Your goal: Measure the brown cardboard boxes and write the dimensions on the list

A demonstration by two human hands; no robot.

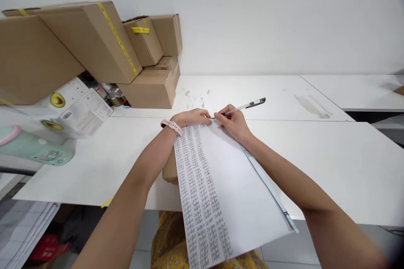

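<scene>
My right hand [234, 124] is closed around a pen [248, 106], its tip near the top edge of a sheet of paper [249, 193]. Columns of handwriting fill the left part of the sheet; the right part is blank. Flat near the sheet's top left lies my left hand [193, 117], fingers stretched toward the pen tip and a pink band on the wrist. Under the paper, a pale blue folder or pad [268, 185] shows along the right edge. A piece of brown cardboard [170, 170] sticks out beneath the paper's left side.
Cardboard boxes [148, 88] with yellow tape are stacked at the left against the wall. Before them stand a white carton with avocado pictures [83, 109] and a mint green bottle [38, 145] with a pink rim. The white table [315, 155] has stains and seams. The paper overhangs its front edge.
</scene>
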